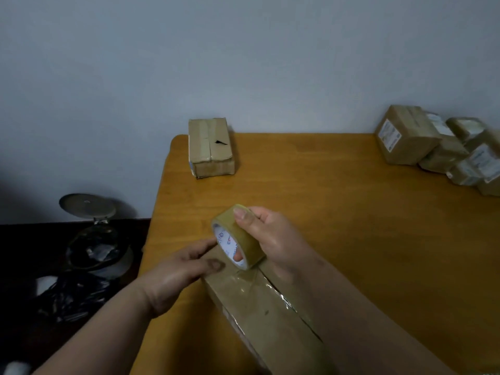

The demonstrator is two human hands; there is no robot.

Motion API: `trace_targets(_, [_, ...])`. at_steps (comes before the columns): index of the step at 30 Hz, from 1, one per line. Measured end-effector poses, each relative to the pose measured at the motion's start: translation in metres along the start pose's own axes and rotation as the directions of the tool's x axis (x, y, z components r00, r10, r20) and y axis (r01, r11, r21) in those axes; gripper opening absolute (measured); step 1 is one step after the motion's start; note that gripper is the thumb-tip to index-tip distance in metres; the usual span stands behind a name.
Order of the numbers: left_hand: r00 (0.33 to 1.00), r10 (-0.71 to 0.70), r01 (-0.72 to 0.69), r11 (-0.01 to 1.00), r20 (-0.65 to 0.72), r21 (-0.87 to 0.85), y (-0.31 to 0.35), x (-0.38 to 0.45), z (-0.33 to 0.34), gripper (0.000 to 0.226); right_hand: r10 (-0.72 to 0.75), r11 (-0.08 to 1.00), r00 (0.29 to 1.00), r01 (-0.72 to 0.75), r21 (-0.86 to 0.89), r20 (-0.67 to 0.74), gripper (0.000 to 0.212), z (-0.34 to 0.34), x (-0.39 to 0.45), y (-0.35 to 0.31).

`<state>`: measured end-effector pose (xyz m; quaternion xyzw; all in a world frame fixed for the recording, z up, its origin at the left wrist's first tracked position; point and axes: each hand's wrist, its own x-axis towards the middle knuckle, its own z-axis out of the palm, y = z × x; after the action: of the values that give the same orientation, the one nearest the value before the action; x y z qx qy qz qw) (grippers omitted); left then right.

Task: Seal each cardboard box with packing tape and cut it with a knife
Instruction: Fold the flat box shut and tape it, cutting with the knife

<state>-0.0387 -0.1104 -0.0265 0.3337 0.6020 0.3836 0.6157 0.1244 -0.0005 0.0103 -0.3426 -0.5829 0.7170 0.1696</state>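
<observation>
- While clenched in right hand (273, 239): tan tape roll (238, 236), white core, at far end of box (265, 315).
- Glossy tape strip along brown box's top seam.
- Left hand (176, 277): released, straight fingers pressing box end.

Orange-brown wooden table (338, 201) was set against pale grey wall (189, 63). Open-lidded bin (100, 239) and black plastic bags (73, 296) were seen on dark floor (16, 266) at left.
</observation>
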Motion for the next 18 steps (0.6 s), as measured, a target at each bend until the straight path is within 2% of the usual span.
trace_targets(3, [0.999,0.047,-0.047,0.992,0.002,0.116,0.002,0.006,0.008,0.044,0.016,0.998,0.998,-0.020,0.052,0.063,0.036,-0.004,-0.002,-0.003])
trace_targets(7, [0.999,0.051,-0.050,0.988,0.002,0.144,-0.002,0.010,0.006,0.044,0.041,0.991,0.990,-0.058,0.120,0.138,0.012,-0.013,-0.014,0.001])
trace_targets(9, [0.998,0.049,-0.053,0.984,0.027,0.168,-0.003,0.013,0.003,0.044,0.037,0.992,0.994,-0.049,0.115,0.107,0.013,-0.012,-0.020,0.001])
trace_targets(14, [0.996,0.071,-0.080,0.978,0.054,0.193,-0.006,0.015,0.001,0.053,0.061,0.997,0.997,-0.058,-0.060,0.055,0.019,-0.015,-0.041,-0.012])
trace_targets(18, [0.991,0.115,-0.127,0.958,0.061,0.258,-0.007,0.017,-0.001,0.061,0.209,0.976,0.975,-0.203,-0.074,0.077,0.031,-0.034,-0.071,-0.017])
